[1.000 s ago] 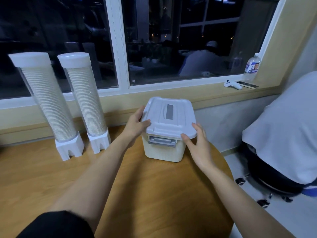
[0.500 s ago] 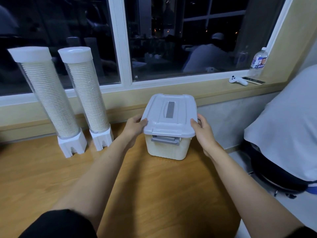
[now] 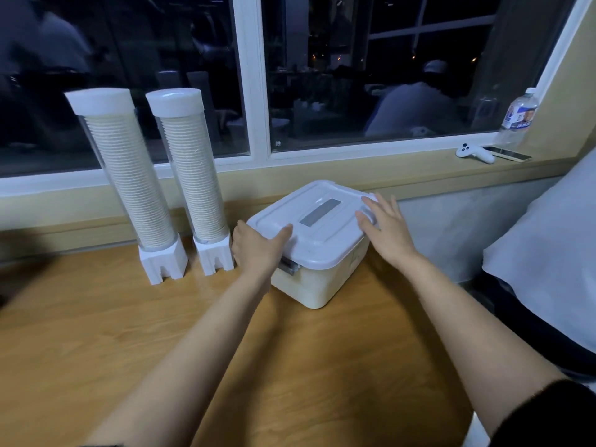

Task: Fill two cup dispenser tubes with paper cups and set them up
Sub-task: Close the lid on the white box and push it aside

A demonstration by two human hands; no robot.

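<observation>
Dark window panes [image 3: 371, 75] fill the top of the frame above a tan sill [image 3: 354, 172], and a wooden table [image 3: 96, 333] spreads across the lower half. At the left of the table, against the wall under the sill, two clear cup dispensers stand upright side by side, close but apart: the left dispenser tube [image 3: 129, 175] and the right dispenser tube [image 3: 193, 169]. Each is packed almost top to bottom with stacked paper cups [image 3: 200, 201], closed by a white cap [image 3: 98, 100] and seated in a white notched base [image 3: 163, 262].

Just right of the right tube's base, near the middle of the frame, a white storage box [image 3: 319, 285] sits on the table, turned at an angle, with its pale lid [image 3: 322, 240] on. The left hand [image 3: 258, 250] holds the lid's near left corner. Its thumb [image 3: 283, 232] lies on top of the lid and the other fingers bend down over the left edge, their tips hidden. This hand partly covers a grey latch [image 3: 288, 267]. The right hand [image 3: 387, 227] rests flat on the lid's far right corner, its fingers [image 3: 371, 204] straight and slightly spread, gripping nothing.

At the upper right, a water bottle [image 3: 517, 121] stands on the sill with a white controller [image 3: 475, 153] lying near it. A chair under a white cover [image 3: 548, 253] fills the right edge.
</observation>
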